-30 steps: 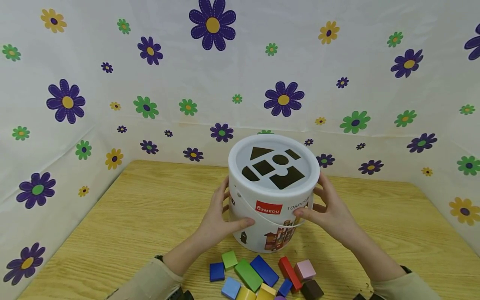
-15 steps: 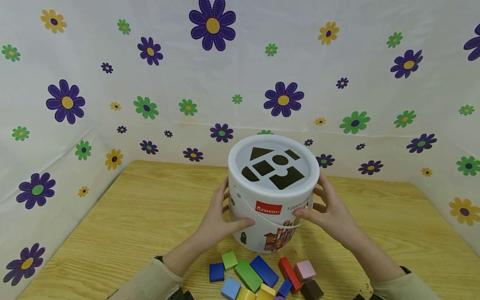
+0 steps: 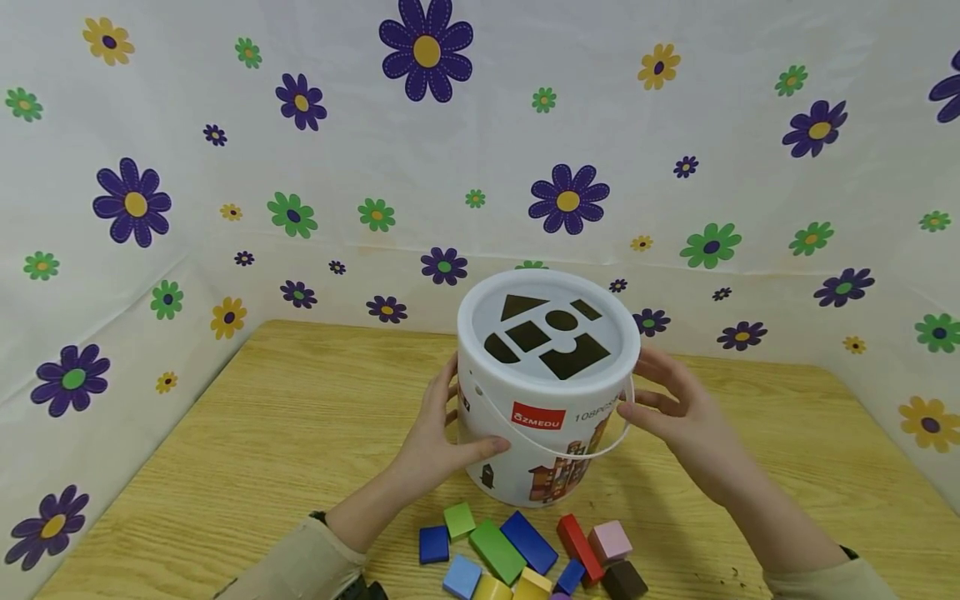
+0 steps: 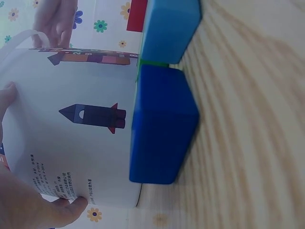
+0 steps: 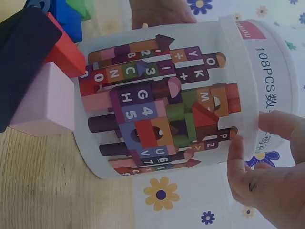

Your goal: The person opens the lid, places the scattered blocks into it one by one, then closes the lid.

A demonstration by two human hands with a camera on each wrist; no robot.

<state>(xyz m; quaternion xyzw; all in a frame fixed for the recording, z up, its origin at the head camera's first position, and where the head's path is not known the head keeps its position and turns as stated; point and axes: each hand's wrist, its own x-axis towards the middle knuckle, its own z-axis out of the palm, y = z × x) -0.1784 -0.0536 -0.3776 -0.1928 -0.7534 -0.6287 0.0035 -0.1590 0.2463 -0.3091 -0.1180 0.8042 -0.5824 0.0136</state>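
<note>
A white bucket (image 3: 540, 425) stands upright on the table, its lid (image 3: 551, 325) cut with several shaped holes. My left hand (image 3: 431, 433) grips the bucket's left side, thumb across the front and fingers mostly hidden behind. At the bucket's right edge is my right hand (image 3: 686, 425), spread loosely, its thumb tip at the thin white handle (image 3: 558, 454). In the right wrist view, that hand's fingertips (image 5: 236, 143) meet the printed side near the rim. The left wrist view shows my left hand (image 4: 33, 207) against the bucket wall.
Several coloured blocks lie in front of the bucket, among them a green block (image 3: 497, 550), a red block (image 3: 579, 546), a pink cube (image 3: 610, 540) and a dark brown block (image 3: 624, 579). A flowered white cloth (image 3: 480, 150) hangs behind the wooden table (image 3: 315, 400).
My right hand has shifted to the right, its thumb drawn off the bucket's front to the edge. The handle has swung slightly forward. My left hand and the bucket stay in place.
</note>
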